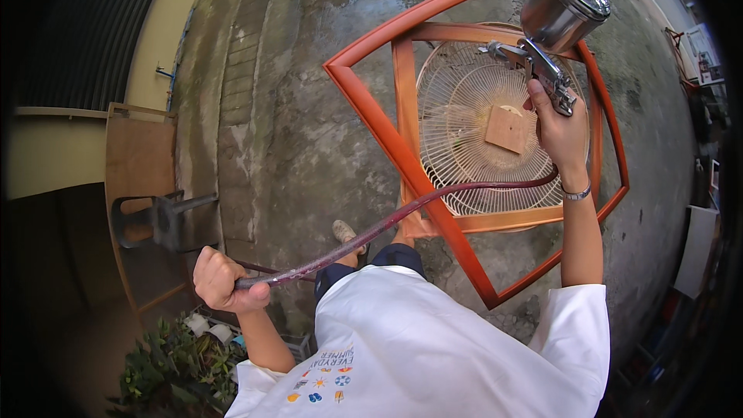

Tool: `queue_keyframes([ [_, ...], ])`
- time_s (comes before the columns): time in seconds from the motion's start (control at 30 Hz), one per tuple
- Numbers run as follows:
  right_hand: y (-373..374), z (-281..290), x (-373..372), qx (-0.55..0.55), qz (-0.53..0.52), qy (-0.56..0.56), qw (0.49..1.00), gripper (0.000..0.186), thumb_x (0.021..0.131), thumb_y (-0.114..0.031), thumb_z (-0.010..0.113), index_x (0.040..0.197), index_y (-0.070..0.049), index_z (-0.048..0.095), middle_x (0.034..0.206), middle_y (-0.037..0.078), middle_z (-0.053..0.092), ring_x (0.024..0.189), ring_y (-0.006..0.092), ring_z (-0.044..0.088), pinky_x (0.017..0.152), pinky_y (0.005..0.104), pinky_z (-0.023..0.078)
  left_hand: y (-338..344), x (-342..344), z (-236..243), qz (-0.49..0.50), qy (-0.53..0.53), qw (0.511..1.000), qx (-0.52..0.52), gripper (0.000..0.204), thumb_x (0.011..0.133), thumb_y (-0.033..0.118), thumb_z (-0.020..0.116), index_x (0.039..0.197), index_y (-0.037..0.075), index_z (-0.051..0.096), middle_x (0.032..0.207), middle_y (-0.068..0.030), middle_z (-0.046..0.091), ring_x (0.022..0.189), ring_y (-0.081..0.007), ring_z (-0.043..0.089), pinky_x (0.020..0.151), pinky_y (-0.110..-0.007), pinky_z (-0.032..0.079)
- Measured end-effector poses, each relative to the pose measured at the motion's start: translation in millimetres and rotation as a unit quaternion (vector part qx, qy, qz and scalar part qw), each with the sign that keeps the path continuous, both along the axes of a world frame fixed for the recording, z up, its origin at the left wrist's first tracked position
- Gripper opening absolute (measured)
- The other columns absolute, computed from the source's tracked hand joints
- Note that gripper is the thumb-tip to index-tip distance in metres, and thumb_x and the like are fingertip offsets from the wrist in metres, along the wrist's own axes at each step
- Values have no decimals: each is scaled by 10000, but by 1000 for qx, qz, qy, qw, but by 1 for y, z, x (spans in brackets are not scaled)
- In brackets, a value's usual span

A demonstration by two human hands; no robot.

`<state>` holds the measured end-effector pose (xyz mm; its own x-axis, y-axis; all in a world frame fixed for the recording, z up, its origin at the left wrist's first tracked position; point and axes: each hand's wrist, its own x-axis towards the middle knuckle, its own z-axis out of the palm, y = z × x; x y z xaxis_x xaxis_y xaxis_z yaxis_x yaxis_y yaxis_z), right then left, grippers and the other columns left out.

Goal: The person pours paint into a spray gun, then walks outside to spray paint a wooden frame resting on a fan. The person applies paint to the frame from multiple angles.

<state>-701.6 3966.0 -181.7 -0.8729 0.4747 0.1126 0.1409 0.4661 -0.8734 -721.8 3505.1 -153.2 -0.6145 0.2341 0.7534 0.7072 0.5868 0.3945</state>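
Observation:
My right hand (556,120) grips a chrome spray gun (546,73) with a silver cup (563,5) on top, held upper right above an orange wooden frame (381,130). A dark red hose (402,215) runs from the gun across to my left hand (224,279), whose fingers are closed round it at lower left. Under the orange frame is a lighter wooden frame (406,108) with a round wire fan guard (464,85) inside, a square wood block (505,128) at its centre.
A wooden board (135,147) and dark plastic stool (166,217) stand by the yellow wall (143,62) at left, with potted plants (166,364) at lower left. Assorted items line the right edge, including a white panel (693,251). The floor is stained concrete (309,108).

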Motion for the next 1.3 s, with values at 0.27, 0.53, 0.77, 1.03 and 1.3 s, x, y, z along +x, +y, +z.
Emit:
queue_keyframes([
  [0.27,84,-30,-31,11,-82,83,993,358,935,-348,673,904,8,696,672,12,634,612,72,570,564,238,426,45,-1,0,-49,-21,997,-50,747,795,717,619,516,80,349,481,3,271,450,-159,275,472,-307,175],
  [0.53,155,-41,-51,41,-197,83,976,411,914,-390,682,814,8,706,620,36,647,378,103,516,336,268,374,71,-1,-4,-78,-37,994,-63,750,797,714,622,518,79,338,486,-1,268,449,-157,269,468,-311,174],
  [0.77,164,-33,-44,63,-288,143,945,428,922,-402,668,795,5,706,640,55,670,378,90,518,349,255,377,65,-12,-16,-84,-33,996,-21,697,779,636,704,503,100,354,466,3,272,424,-163,250,444,-301,174],
  [1.03,32,-4,16,-55,-101,49,992,334,943,-301,675,1011,26,672,713,25,660,530,39,555,473,199,406,19,-25,-1,1,-28,998,60,766,804,735,587,509,79,325,486,6,247,472,-146,255,484,-294,157],
  [1.3,-70,3,50,-76,15,26,997,262,914,-213,704,951,44,669,672,38,634,601,79,572,547,228,425,-21,-30,10,20,-18,998,59,758,849,724,531,548,69,300,521,-6,249,512,-151,258,511,-306,165],
])
